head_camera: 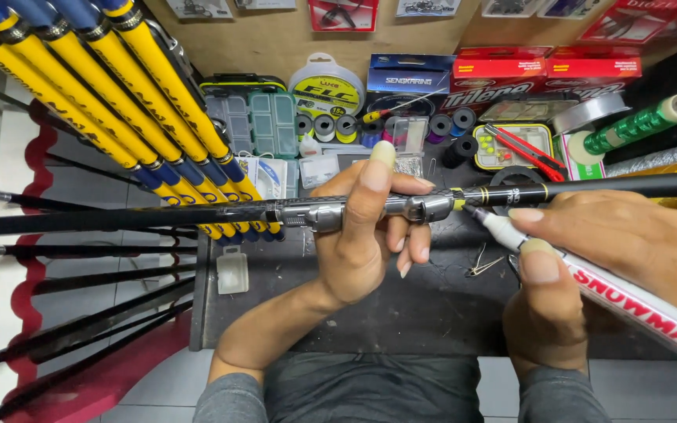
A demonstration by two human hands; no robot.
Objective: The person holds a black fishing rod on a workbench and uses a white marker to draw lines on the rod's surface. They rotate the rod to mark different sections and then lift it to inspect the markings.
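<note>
Black carbon rod blank (119, 219) lay level across the view, held by the left hand (370, 227) at the metal reel seat (370, 207), where the grip was clamped around the seat with the thumb pressed over the top and the fingers curled beneath. This hold kept the rod from rolling and presented the yellow band (472, 196) just beside the seat toward the other hand. The right hand (589, 258) had its grip closed on a white paint marker (581, 274), pinched between thumb and fingers near the nib end for fine control. The marker was angled up and to the left so that its tip met, or nearly met, the rod at the yellow band; actual contact could not be confirmed. Both forearms reached in from the bottom edge, over the dark table (401, 305), apparently for steadiness. Behind the rod stood thread spools (323, 125), a clear tackle box (252, 121), red line boxes (495, 78) and a red cutter (523, 149), all within reach. Yellow-and-blue rods (103, 86) leaned in a bundle at the left, well apart from the marker
</note>
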